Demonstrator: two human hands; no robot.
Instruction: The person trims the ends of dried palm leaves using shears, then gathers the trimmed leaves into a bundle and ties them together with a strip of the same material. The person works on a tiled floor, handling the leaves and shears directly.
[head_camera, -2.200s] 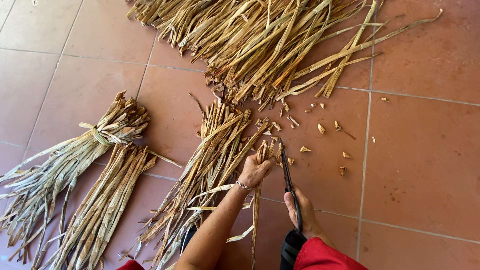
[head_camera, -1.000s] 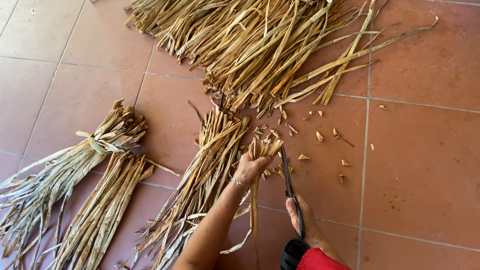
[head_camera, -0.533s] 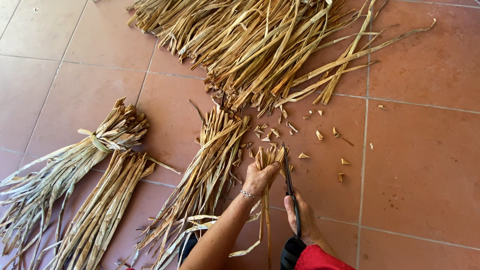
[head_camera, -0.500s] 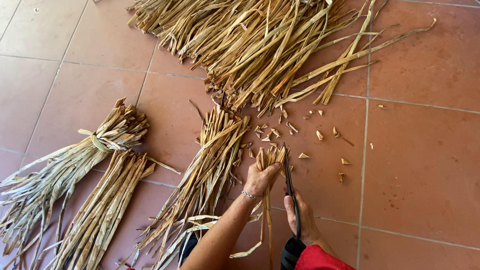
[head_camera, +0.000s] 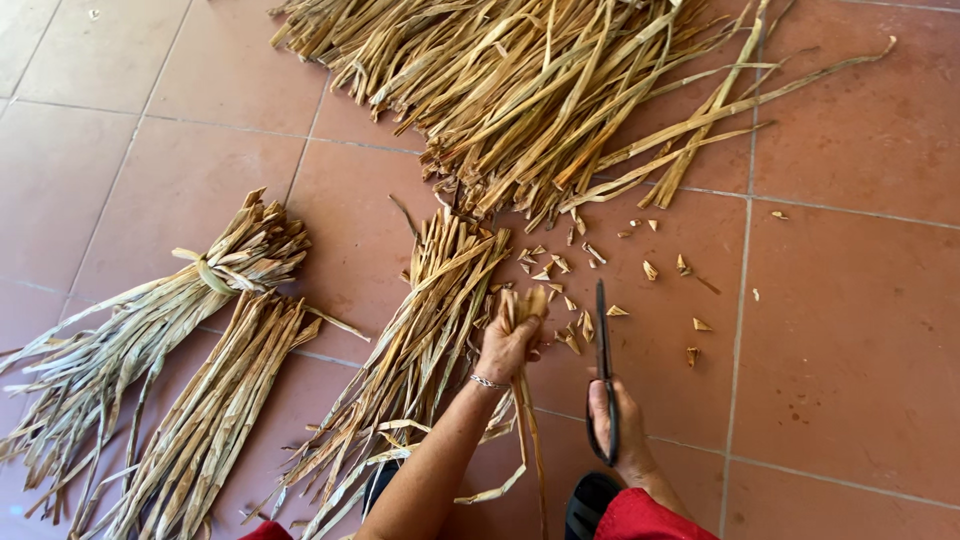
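So the left hand (head_camera: 508, 345) had its fingers clamped tight round a small bunch of dried leaf strips (head_camera: 524, 300), gripping it near the cut ends, which stuck up just past the knuckles. The rest of that bunch trailed back down toward the person, past a thin bracelet (head_camera: 487, 381) on the wrist. The right hand (head_camera: 618, 425) was just beside it, fingers wrapped round the handles of a pair of dark scissors (head_camera: 604, 345). The blades looked shut together, pointing away from the person and sitting just right of the held bunch, not touching it as far as I could tell.

Everything lay on a red tiled floor (head_camera: 850, 330). Left of the held bunch, touching it, lay a loose pile of trimmed strips (head_camera: 430, 330). Further left were two bundles, one tied (head_camera: 180, 310) with a leaf band and one (head_camera: 220, 400) lying right against it. A big untidy heap (head_camera: 540, 90) was spread out beyond the held bunch. Small cut-off bits (head_camera: 650, 270) were scattered between that heap and the scissors.
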